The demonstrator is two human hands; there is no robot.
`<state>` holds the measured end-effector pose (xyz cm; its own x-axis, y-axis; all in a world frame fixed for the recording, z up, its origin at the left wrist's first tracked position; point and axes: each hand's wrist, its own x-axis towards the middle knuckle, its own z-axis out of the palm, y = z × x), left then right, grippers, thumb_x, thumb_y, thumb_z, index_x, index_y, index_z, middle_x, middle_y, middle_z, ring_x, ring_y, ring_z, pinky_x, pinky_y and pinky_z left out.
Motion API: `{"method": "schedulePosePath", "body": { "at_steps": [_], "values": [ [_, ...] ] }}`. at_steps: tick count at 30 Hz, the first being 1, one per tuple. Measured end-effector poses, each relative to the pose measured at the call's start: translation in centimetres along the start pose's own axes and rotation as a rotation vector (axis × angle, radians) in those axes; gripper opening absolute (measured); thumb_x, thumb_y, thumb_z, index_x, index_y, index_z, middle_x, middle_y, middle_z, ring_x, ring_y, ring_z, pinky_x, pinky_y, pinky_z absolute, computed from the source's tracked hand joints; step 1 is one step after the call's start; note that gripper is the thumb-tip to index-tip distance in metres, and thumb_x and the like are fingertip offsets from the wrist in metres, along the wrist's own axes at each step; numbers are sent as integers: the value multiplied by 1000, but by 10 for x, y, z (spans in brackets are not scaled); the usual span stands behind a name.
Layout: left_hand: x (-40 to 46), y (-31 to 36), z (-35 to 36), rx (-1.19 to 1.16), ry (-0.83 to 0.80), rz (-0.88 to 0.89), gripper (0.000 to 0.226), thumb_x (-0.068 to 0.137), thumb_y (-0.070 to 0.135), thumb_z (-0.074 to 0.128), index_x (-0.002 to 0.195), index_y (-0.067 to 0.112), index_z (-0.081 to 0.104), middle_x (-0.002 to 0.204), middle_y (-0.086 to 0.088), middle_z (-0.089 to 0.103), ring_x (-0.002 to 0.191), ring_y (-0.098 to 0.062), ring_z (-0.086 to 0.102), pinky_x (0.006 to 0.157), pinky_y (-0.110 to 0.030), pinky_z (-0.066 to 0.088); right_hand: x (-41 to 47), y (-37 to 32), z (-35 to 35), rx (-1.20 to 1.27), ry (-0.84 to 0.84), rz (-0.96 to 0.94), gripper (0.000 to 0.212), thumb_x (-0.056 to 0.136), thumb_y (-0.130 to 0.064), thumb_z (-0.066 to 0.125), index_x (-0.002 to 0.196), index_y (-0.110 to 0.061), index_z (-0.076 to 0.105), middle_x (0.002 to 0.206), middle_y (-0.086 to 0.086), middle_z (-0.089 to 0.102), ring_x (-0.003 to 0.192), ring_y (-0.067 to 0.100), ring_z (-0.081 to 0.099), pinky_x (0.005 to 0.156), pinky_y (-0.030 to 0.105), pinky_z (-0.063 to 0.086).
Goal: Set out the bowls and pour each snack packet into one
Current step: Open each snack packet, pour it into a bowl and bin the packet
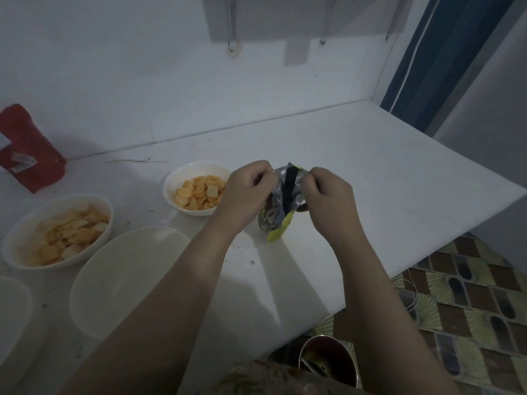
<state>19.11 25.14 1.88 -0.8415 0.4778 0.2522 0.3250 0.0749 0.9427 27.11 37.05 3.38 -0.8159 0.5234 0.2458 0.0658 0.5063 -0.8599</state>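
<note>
A small silver and yellow-green snack packet hangs above the white counter near its middle. My left hand pinches the packet's top edge on the left, and my right hand pinches it on the right. A small white bowl of orange chips stands just left of my left hand. A larger white bowl with pale chips sits further left. An empty white bowl stands in front, under my left forearm. Part of another white bowl shows at the left edge.
A red packet leans against the wall at the far left. Below the counter's front edge stands a metal bin on a patterned floor. A blue curtain hangs at the back right. The counter's right edge drops off near my right arm.
</note>
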Motion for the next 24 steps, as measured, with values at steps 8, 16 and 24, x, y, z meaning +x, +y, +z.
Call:
{"method": "schedulePosePath", "body": {
  "at_steps": [8,16,24],
  "values": [
    [-7,19,-2,112,89,163,36,91,7,48,61,23,38,50,13,36,50,-3,31,50,-15,26,-8,-23,0,48,17,-93,31,96,-11,42,67,-6,33,57,-5,32,53,6,28,49,23,33],
    [-25,34,-40,259,87,186,30,96,12,52,67,14,44,52,11,38,50,-5,34,50,-15,27,-13,-41,19,95,-15,-159,34,98,-10,42,66,-9,31,57,-4,30,54,8,26,46,20,26],
    [-55,41,-94,285,357,227,31,97,13,51,67,14,45,54,8,40,52,-5,37,51,-17,29,-39,-93,62,150,-10,-293,34,101,-12,42,68,-4,33,57,-6,30,54,6,27,47,18,26]
  ]
}}
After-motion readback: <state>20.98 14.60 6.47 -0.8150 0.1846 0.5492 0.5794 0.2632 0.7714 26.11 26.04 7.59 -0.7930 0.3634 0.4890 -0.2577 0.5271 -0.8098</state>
